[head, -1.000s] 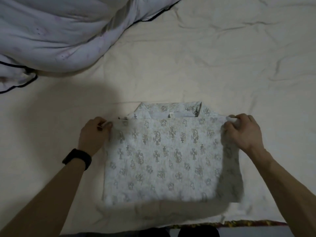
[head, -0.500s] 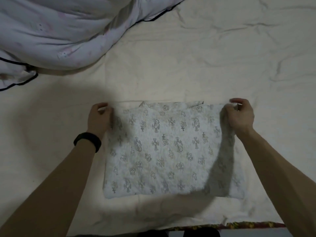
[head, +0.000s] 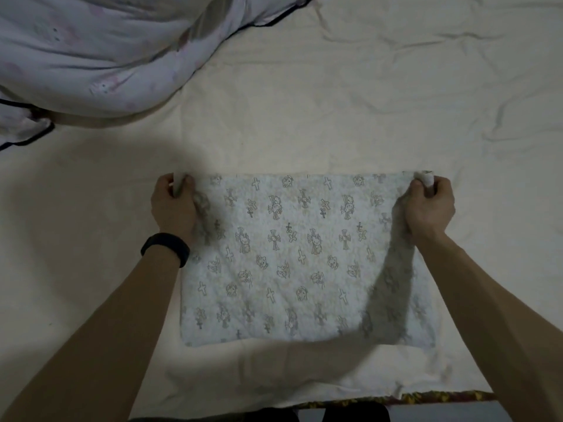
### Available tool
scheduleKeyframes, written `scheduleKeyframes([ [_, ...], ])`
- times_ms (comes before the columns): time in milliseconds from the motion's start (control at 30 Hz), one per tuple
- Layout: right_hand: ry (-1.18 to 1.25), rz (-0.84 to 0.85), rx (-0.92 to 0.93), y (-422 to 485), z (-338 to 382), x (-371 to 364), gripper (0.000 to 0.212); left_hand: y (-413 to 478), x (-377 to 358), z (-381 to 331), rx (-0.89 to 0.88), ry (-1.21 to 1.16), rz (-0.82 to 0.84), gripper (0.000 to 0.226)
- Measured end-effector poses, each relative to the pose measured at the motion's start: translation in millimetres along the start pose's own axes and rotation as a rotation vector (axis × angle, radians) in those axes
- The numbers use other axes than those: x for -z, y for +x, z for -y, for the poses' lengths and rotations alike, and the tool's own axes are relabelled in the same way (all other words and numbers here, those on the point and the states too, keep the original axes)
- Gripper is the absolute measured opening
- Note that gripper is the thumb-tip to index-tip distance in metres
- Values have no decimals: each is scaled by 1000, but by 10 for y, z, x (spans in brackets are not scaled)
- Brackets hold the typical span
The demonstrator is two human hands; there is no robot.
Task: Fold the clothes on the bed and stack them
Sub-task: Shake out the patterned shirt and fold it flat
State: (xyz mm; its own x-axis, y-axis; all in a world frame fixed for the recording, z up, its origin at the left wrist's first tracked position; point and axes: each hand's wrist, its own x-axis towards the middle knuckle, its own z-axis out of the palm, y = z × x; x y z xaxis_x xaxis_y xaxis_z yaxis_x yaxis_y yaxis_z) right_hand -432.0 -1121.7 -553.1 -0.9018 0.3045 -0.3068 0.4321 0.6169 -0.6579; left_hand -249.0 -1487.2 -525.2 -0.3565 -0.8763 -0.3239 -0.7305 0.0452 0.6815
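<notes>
The cream sheet [head: 304, 102] of the bed lies under the printed garment [head: 304, 254] and spreads out from it on every side, with creases beyond the garment's far right corner. A pale crumpled duvet [head: 106, 50] with dark piping is heaped well beyond the garment's far left corner. The garment itself, white with a grey print of crosses and small figures, lies flat as a folded rectangle. Your two bare forearms come in from the near side and run along the garment's left and right edges; the right one throws a shadow on the cloth. Your left hand [head: 172, 205] is at the garment's far left corner, knuckles up, its fingers curled round the cloth there. Your right hand [head: 428, 208] is at the far right corner, and its thumb and fingers pinch a small roll of cloth. A black band [head: 166, 248] sits on your left wrist, just at the garment's left edge.
</notes>
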Motion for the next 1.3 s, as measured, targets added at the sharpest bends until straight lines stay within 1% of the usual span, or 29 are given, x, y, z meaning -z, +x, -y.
scheduleKeyframes([
  [133, -5, 10, -14, -1, 31, -64, 34, 23, -86, -7, 6, 83, 90, 34],
  [167, -31, -1, -3, -40, 49, -57, 40, -10, -106, -11, 8, 116, 94, 38],
  [200, -96, -34, 26, -101, 65, -47, 47, -70, -126, -11, -26, 200, 58, 45],
  [233, -184, -81, 69, -184, 68, -34, 52, -167, -157, -10, -102, 330, -10, 53],
  [267, -257, -125, 134, -312, 78, -24, 56, -309, -190, -20, -223, 453, -68, 59],
  [300, -297, -130, 225, -494, 98, -25, 57, -494, -240, -42, -372, 515, -61, 61],
  [333, -323, -74, 333, -699, 114, -61, 58, -698, -325, -57, -518, 545, 26, 61],
  [367, -366, 33, 449, -912, 108, -130, 60, -907, -434, -39, -640, 584, 158, 60],
  [400, -433, 153, 571, -1107, 81, -226, 61, -1113, -545, 11, -726, 647, 281, 62],
  [433, -519, 250, 683, -1240, 36, -322, 63, -1278, -633, 77, -780, 730, 367, 63],
  [467, -610, 309, 760, -1274, -24, -404, 64, -1353, -685, 165, -816, 810, 416, 64],
  [500, -687, 341, 779, -1175, -90, -461, 65, -1313, -711, 256, -833, 868, 445, 63],
  [567, -806, 357, 734, -822, -225, -493, 66, -1066, -634, 455, -850, 943, 488, 63],
  [633, -864, 337, 713, -511, -353, -417, 68, -810, -462, 627, -890, 1000, 473, 64],
  [700, -854, 302, 671, -405, -420, -320, 69, -706, -338, 720, -854, 995, 434, 65],
  [767, -806, 247, 579, -497, -386, -266, 71, -778, -284, 731, -786, 952, 366, 66],
  [833, -744, 195, 531, -699, -321, -237, 72, -929, -273, 686, -774, 898, 313, 67],
  [867, -718, 188, 560, -850, -290, -241, 73, -1016, -282, 653, -799, 872, 298, 68],
  [900, -703, 199, 626, -1040, -260, -259, 76, -1112, -297, 626, -832, 854, 302, 69],
  [967, -711, 272, 809, -1482, -282, -341, 80, -1321, -349, 621, -887, 866, 360, 70],
  [1033, -749, 353, 891, -1811, -451, -336, 80, -1457, -320, 716, -863, 909, 410, 72],
  [1133, -879, 383, 812, -1721, -778, -113, 82, -1360, -88, 937, -720, 962, 414, 76],
  [1200, -959, 371, 766, -1556, -927, 104, 83, -1285, 127, 1085, -689, 985, 398, 77],
  [1300, -915, 327, 689, -1488, -961, 292, 81, -1338, 308, 1155, -653, 946, 367, 76],
])
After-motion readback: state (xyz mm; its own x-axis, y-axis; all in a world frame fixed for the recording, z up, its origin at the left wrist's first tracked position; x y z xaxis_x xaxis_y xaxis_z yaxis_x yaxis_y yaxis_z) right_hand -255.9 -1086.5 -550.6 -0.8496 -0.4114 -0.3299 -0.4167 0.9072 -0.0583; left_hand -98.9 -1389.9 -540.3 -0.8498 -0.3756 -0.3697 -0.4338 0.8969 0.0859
